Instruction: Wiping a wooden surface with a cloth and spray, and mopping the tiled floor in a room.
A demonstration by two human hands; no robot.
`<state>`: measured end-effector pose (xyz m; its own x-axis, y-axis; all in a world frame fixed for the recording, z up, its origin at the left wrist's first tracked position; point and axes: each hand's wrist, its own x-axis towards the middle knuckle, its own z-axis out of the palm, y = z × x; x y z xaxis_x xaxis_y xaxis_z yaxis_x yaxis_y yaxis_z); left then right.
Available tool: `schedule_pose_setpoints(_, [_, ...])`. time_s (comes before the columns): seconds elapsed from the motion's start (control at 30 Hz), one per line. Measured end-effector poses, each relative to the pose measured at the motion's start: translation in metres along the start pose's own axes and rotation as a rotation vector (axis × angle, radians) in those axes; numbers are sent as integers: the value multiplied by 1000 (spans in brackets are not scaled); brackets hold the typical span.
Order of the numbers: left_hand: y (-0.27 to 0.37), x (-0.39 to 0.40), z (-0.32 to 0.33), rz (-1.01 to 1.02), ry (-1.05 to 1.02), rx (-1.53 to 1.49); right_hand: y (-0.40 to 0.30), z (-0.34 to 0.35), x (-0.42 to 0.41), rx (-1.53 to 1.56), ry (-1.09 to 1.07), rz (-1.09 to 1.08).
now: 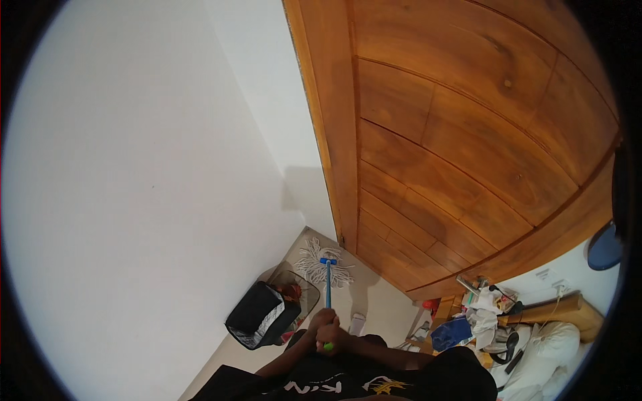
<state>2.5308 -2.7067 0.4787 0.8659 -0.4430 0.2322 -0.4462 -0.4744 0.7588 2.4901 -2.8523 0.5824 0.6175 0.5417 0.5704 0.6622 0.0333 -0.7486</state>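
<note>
A string mop is in both of my hands. Its white strands [316, 273] fan out on the floor in the corner, close to the foot of the wooden door frame. From the blue mop clamp [328, 261], a blue pole [328, 290] runs back towards my body. My left hand [321, 320] wraps the pole farther from me, and my right hand [333, 339] grips right behind it, close to the pole's green end [328, 346]. The fingers of both hands overlap in view.
A black lined bag [263, 313] leans at a bin-like container [306, 290] by the left wall [165, 200]. A wooden door [451, 165] stands at the right, with a metal handle [469, 284]. Beyond it are a blue packet [451, 333], a white pillow [551, 346] and cables.
</note>
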Motion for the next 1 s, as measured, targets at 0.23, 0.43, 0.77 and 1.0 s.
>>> schedule_pose_setpoints(0.23, [-70, -10, -13, 268, -72, -218, 22, 21, 45, -3, -177, 54])
schedule_pose_setpoints(0.43, [42, 68, -101, 56, 359, -235, -46, -21, 137, 39, 295, 245])
schedule_pose_setpoints(0.77, [-13, 53, -157, 111, -39, -439, -44, 24, 207, 107, 308, 222])
schedule_pose_setpoints(1.0, [-83, 63, -179, 113, -62, -338, -14, 69, 226, -91, 270, 191])
